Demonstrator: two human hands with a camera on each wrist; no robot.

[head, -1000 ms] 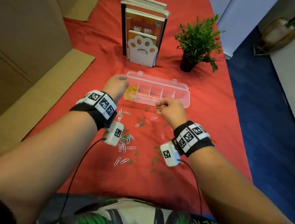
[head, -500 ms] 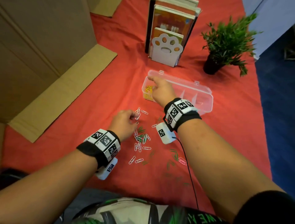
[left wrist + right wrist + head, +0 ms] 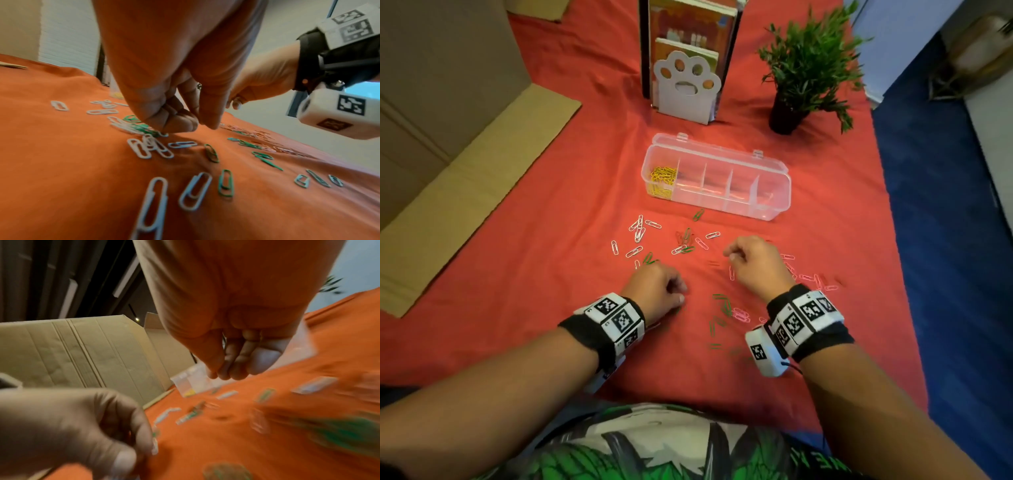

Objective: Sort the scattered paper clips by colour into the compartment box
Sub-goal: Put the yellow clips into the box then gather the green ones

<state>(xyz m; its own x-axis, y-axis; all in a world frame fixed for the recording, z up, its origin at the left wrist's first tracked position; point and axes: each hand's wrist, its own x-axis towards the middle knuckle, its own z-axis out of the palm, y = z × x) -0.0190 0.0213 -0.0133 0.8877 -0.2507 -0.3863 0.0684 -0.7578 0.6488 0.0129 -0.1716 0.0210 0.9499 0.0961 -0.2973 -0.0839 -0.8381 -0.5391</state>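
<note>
Left hand (image 3: 659, 291) is low over the clips, lower centre of the head view; its fingers (image 3: 176, 120) are curled, tips bunched on a green-and-white cluster. I cannot tell whether a clip is actually pinched. Right hand (image 3: 755, 265), right of centre, is loosely curled, and I see nothing held in it; the right wrist view is too blurred to confirm.

Compartment box (image 3: 774, 202) sits open above both hands, well apart from them. Yellow clips (image 3: 662, 174) fill its leftmost compartment; the others look unfilled.

Judgement: I am on the pick step. I would isolate one colour before closing, since green clips (image 3: 226, 183) and white clips (image 3: 195, 191) overlap and tangle. Slide a clip free of the pile, pinch it by its edge, check the colour, then carry it over.

Surface: red cloth (image 3: 551, 240), slightly wrinkled, so thin clips may snag. Cardboard (image 3: 465, 181) at left, paw-shaped bookend (image 3: 686, 89) and potted plant (image 3: 804, 72) at top, blue floor at right.
</note>
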